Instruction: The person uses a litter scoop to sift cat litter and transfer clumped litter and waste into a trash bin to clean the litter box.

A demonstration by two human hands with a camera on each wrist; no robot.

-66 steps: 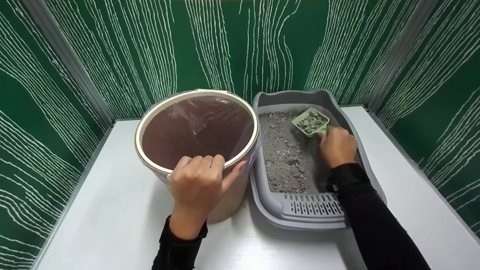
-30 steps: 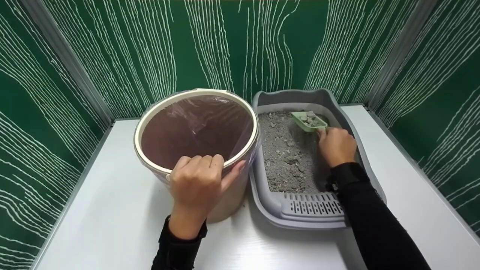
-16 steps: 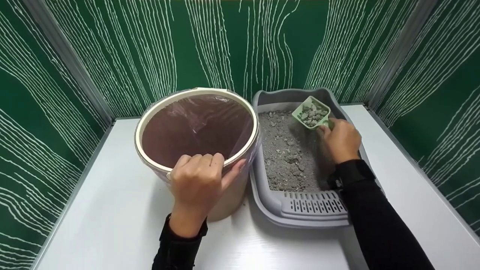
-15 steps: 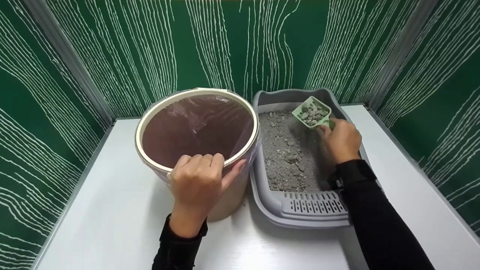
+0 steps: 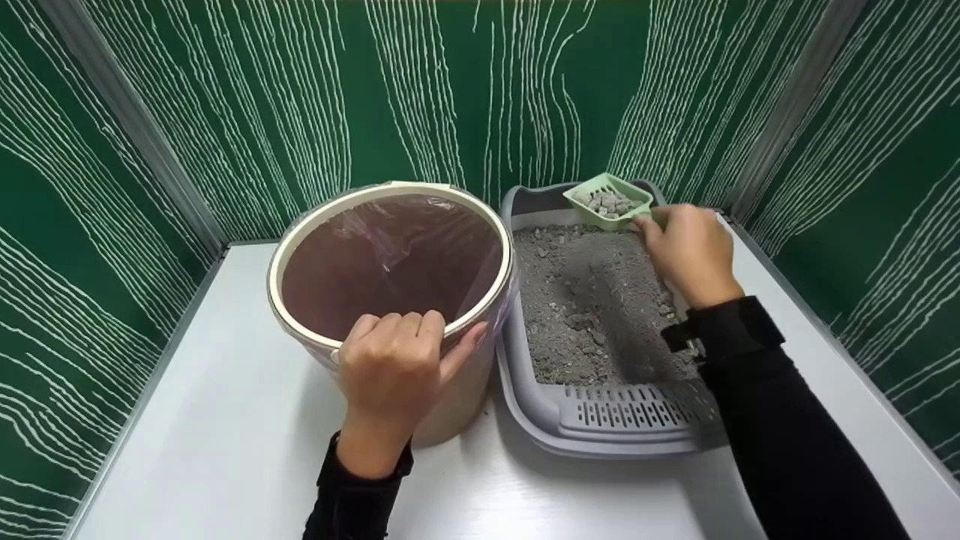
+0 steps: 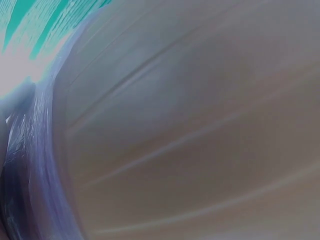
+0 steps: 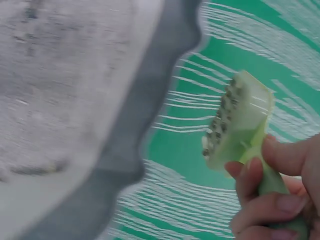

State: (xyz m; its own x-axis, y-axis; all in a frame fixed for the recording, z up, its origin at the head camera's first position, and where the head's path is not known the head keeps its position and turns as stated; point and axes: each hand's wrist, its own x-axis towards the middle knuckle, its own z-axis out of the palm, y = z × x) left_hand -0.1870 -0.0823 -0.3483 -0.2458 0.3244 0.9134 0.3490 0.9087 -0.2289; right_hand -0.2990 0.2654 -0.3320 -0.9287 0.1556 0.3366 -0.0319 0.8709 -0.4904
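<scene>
My right hand grips the handle of a pale green litter scoop, which carries grey clumps. The scoop is raised over the far end of a grey litter box filled with grey litter. From the right wrist, fingers curl round the scoop's handle, and the box's wavy rim shows to its left. My left hand holds the near rim of a round trash can lined with a clear plastic bag. In the left wrist view, the can's ribbed wall fills most of the picture.
Can and litter box stand side by side on a white table, the can on the left. Green walls with white wavy lines close in the back and both sides, with grey posts at the corners.
My right hand has lifted the scoop with its clumps up from the litter, toward the back of the box. My left hand has stayed on the can's rim.
</scene>
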